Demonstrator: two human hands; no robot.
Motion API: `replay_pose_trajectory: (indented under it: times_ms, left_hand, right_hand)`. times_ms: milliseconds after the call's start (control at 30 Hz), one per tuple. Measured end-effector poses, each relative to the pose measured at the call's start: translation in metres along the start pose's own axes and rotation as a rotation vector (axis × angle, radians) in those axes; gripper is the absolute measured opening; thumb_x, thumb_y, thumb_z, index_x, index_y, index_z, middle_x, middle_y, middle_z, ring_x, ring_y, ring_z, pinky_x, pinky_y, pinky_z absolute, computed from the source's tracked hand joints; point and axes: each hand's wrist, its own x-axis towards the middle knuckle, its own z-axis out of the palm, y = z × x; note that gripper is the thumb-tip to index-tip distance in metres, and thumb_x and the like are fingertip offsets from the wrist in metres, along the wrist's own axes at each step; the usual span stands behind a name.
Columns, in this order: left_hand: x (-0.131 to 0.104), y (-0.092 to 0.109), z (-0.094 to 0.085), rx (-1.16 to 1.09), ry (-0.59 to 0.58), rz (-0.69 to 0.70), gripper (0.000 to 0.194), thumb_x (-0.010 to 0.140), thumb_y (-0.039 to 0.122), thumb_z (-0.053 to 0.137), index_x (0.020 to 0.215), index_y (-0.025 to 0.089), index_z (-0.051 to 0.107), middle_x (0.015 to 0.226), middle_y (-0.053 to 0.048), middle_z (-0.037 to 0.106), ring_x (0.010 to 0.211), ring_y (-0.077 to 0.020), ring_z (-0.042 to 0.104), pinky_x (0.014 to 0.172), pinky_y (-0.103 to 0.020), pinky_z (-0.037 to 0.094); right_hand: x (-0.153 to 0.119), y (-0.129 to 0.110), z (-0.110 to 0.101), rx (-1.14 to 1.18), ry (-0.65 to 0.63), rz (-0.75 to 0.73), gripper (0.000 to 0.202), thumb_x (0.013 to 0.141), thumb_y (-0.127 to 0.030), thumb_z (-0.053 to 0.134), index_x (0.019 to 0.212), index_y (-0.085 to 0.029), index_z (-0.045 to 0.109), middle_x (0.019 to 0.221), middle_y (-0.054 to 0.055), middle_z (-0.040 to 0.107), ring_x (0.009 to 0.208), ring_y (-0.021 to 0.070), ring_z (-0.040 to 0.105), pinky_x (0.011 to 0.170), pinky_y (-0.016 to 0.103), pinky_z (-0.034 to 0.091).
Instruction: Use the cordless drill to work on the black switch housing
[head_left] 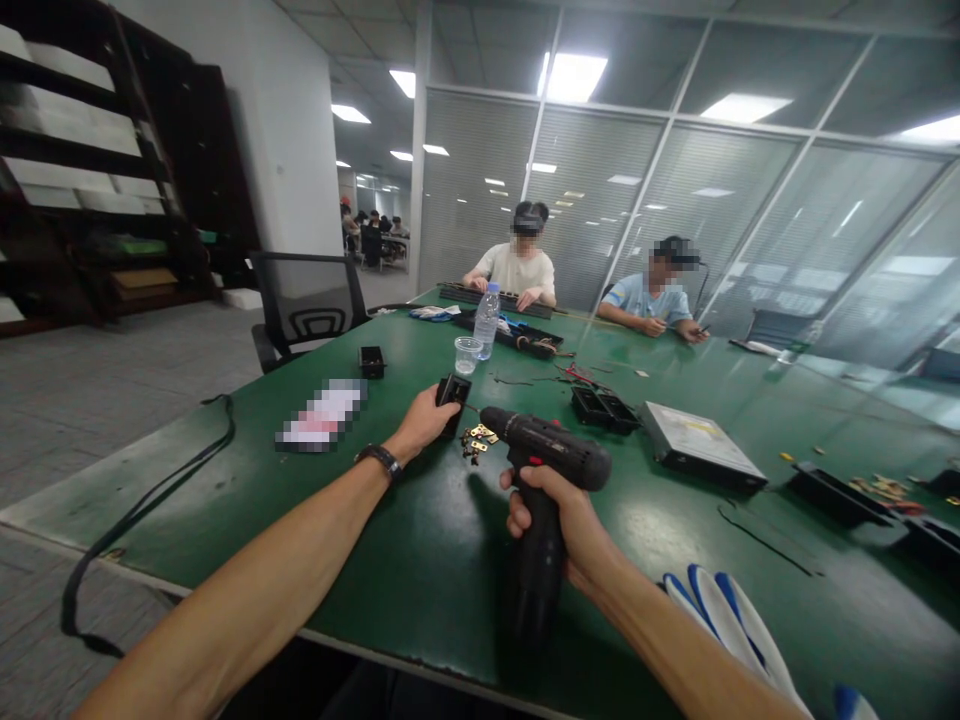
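Observation:
My left hand [424, 422] is closed on a small black box [453, 392], which it holds tilted over the green table [390, 560]. In my right hand [555, 510] is a black power drill [541, 460], gripped by its handle. The drill's chuck points left, and its thin bit reaches to the box; whether the tip touches a screw is too small to tell. Small brass plates and dark screws [477, 441] lie on the table below the bit, between box and drill. A second small black box [371, 362] stands farther left.
Behind the box are a plastic cup [468, 354] and a water bottle [487, 322]. Black trays [604, 408] and a flat metal-topped case [701, 442] lie right. Gloves [727, 620] are beside my right forearm. Two people [517, 265] sit across the table; a strap [150, 490] hangs over the left edge.

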Motion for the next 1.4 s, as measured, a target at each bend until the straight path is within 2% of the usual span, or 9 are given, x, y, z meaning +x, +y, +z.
replay_pose_trajectory:
  times_ms: [400, 733, 1400]
  left_hand:
    - [0.001, -0.003, 0.000, 0.017, 0.007, 0.021, 0.035, 0.075, 0.033, 0.065, 0.104, 0.013, 0.069, 0.093, -0.006, 0.071, 0.086, -0.0224, 0.063, 0.075, -0.031, 0.048]
    - [0.003, -0.007, 0.000, -0.001, -0.003, 0.018, 0.033, 0.074, 0.035, 0.065, 0.100, 0.014, 0.067, 0.088, -0.004, 0.070, 0.081, -0.0211, 0.062, 0.071, -0.029, 0.046]
    - [-0.001, 0.003, 0.000, -0.004, 0.014, 0.003, 0.035, 0.072, 0.035, 0.065, 0.098, 0.013, 0.067, 0.088, -0.005, 0.068, 0.081, -0.0208, 0.061, 0.075, -0.031, 0.047]
  right_hand:
    - [0.001, -0.001, 0.000, 0.038, -0.005, 0.016, 0.023, 0.082, -0.033, 0.061, 0.081, -0.012, 0.070, 0.047, 0.001, 0.054, 0.044, 0.0151, 0.051, 0.050, 0.027, 0.040]
    - [0.005, 0.004, -0.005, 0.067, -0.032, 0.003, 0.023, 0.085, -0.030, 0.059, 0.083, -0.011, 0.071, 0.049, 0.002, 0.056, 0.044, 0.0142, 0.050, 0.051, 0.028, 0.042]
    - [0.004, 0.003, -0.002, 0.071, -0.033, -0.006, 0.022, 0.083, -0.031, 0.062, 0.080, -0.012, 0.071, 0.049, 0.001, 0.055, 0.044, 0.0138, 0.048, 0.050, 0.028, 0.043]
